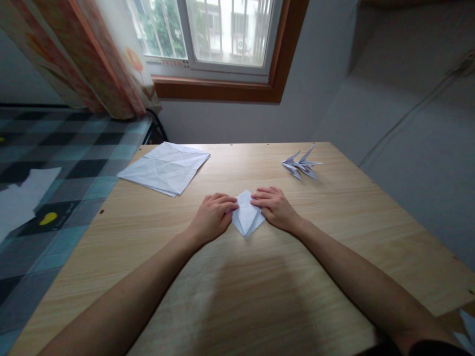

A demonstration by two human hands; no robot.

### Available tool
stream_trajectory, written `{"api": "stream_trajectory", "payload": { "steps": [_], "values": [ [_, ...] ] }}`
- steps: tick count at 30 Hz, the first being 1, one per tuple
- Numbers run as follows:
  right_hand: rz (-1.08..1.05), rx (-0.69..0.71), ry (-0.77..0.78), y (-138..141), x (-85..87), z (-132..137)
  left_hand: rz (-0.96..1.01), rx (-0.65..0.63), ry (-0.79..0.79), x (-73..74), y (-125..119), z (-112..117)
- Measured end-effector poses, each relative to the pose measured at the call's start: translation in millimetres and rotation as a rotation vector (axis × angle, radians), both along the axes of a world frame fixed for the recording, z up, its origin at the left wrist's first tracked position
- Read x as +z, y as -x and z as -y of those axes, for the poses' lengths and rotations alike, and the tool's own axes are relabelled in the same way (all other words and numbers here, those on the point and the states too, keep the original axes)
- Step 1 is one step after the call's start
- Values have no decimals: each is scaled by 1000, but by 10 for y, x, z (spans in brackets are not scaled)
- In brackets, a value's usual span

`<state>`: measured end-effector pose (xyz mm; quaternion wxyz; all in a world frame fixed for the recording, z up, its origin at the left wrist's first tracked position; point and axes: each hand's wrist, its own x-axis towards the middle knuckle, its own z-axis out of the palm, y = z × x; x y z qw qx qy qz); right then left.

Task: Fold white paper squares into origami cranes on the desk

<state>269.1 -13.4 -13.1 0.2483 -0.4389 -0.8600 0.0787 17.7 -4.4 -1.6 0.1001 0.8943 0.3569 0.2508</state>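
A small folded white paper [245, 212], kite-shaped with creased flaps, lies on the wooden table between my hands, one point toward me. My left hand [215, 217] has its fingers closed on the paper's left edge, thumb below the fingers. On the opposite edge, my right hand [276, 207] grips the paper, its fingertips over the upper right part. Parts of both side corners are hidden under the fingers. Beyond my right hand stand finished-looking folded paper pieces [301, 164] with several pointed tips. Farther left rests a stack of creased white paper sheets [165, 168].
The light wooden table [237, 296] ends at a wall below a window [226, 34]. At left is a checked cloth surface [74, 237] with torn-looking white paper [22, 198] and a curtain [89, 54] above. A cable [404, 113] runs along the right wall.
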Motion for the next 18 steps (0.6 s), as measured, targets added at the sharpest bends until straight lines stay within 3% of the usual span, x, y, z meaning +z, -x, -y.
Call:
{"api": "stream_trajectory", "payload": {
  "steps": [7, 13, 18],
  "values": [
    [151, 42, -20, 118, 64, 121, -149, 28, -64, 97, -48, 118],
    [339, 128, 56, 239, 100, 222, -232, 39, -88, 131, -60, 177],
    [382, 86, 120, 180, 97, 188, -266, 41, -88, 151, -56, 189]
  ]
}}
